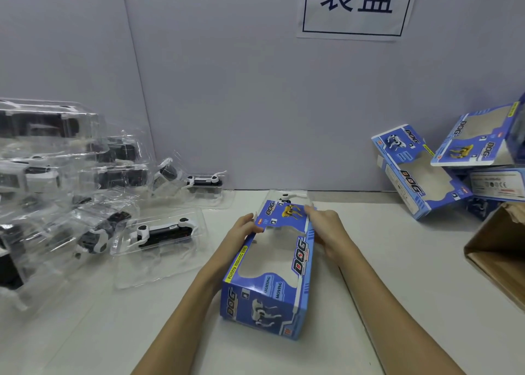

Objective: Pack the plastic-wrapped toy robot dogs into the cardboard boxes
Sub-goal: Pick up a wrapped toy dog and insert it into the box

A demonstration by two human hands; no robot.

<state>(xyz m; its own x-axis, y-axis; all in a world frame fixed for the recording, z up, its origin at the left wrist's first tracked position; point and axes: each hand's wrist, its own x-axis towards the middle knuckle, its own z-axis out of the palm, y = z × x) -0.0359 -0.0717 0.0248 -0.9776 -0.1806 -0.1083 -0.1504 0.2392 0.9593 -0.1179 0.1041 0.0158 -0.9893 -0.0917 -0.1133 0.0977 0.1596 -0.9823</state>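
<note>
A blue windowed cardboard box [270,278] printed "DOG" lies lengthwise on the white table in front of me. My left hand [241,232] grips its far left edge. My right hand [326,227] holds the far right edge by the end flap. A plastic-wrapped toy robot dog [289,198] sticks partly out of the box's far open end. More wrapped black-and-white dogs lie at left, the nearest one [162,232] just left of my left arm, another [203,181] by the wall.
A heap of clear blister packs [51,175] with dogs fills the left side. Several blue boxes [420,175] are stacked at the right by the wall. A brown carton [500,255] stands open at the right edge. A paper sign [358,5] hangs on the grey wall.
</note>
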